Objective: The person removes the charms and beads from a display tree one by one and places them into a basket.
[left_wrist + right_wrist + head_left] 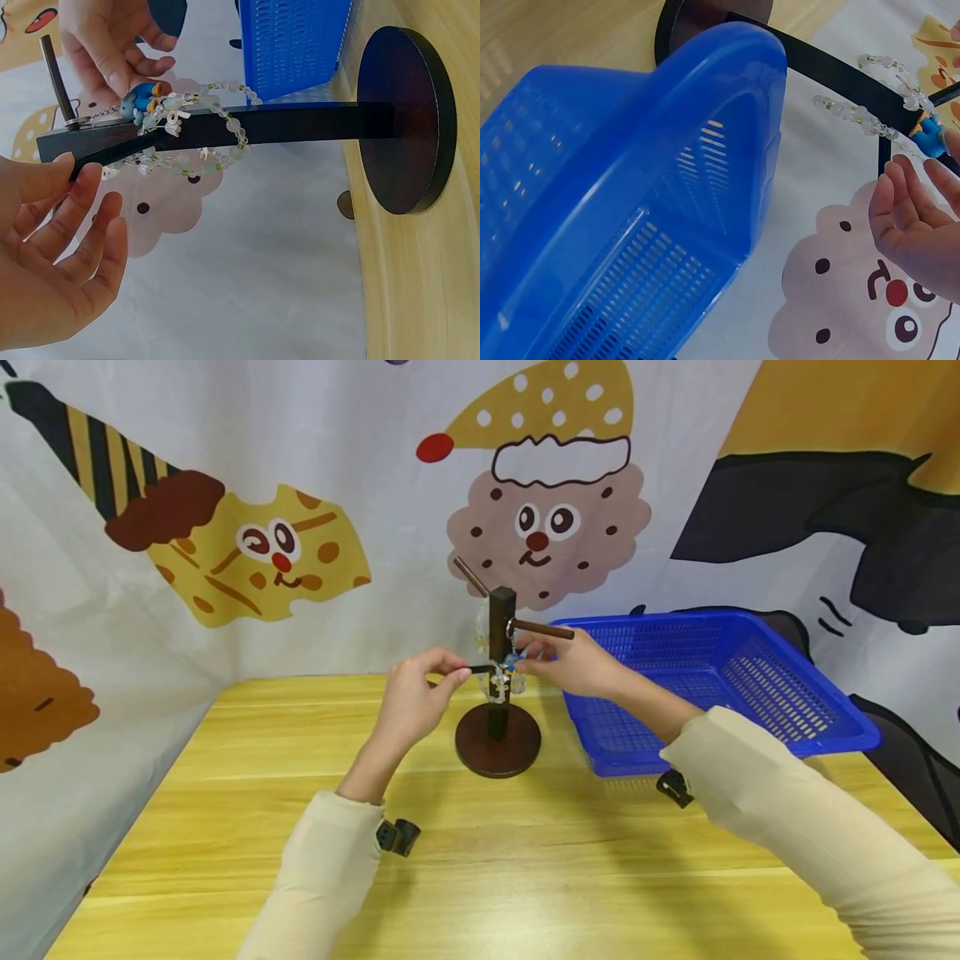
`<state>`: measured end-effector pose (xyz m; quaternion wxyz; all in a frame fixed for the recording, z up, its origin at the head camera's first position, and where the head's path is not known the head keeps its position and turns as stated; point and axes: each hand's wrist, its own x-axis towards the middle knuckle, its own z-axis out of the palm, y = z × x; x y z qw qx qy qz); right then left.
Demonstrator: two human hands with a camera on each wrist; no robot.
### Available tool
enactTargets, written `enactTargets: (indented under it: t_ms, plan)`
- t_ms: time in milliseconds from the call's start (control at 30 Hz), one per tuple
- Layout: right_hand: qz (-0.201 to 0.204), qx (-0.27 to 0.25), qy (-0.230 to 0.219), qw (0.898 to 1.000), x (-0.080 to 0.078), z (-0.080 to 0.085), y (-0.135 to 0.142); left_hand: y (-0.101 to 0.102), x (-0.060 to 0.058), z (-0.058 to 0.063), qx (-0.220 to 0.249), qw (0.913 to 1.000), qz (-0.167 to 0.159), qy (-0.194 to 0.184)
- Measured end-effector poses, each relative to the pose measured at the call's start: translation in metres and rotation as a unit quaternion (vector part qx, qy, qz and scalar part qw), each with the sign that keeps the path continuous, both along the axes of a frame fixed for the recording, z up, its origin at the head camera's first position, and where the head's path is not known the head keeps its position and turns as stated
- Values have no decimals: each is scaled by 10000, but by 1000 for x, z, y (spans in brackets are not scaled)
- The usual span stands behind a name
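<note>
A dark wooden stand (498, 610) with a round base (480, 752) stands on the table, pegs sticking out near its top. My left hand (416, 693) pinches the end of a slim black bar (116, 152) between thumb and index finger, the other fingers loosely bent. The bar crosses in front of the post. Clear beaded bracelets (234, 126) hang around the bar and post. My right hand (573, 660) pinches a small blue figure charm (142, 101) with orange parts beside the post. A thin chain (105, 112) runs from it to a ring on the upper peg (547, 629).
A blue plastic basket (588, 731) with slotted walls stands right of the stand, beneath my right forearm. Behind the wood-grain table (247, 760) hangs a white cloth (405, 593) with cartoon prints. Each wrist carries a small black device (397, 837).
</note>
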<state>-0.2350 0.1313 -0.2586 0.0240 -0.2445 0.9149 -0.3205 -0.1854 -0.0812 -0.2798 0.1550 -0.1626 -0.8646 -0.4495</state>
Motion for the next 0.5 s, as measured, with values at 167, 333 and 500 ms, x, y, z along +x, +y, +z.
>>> enactTargets:
  t_ms: [167, 333, 500]
  plan:
    - [-63, -67, 67, 9999, -1, -1, -3, 0, 0, 0, 8, 10000, -10, -12]
    - [-23, -72, 178, 9998, -2, -1, -4, 0, -1, 0, 39, 10000, -19, 30]
    - [15, -41, 120, 9999, -1, 0, -5, 0, -1, 0, 27, 10000, -9, 15]
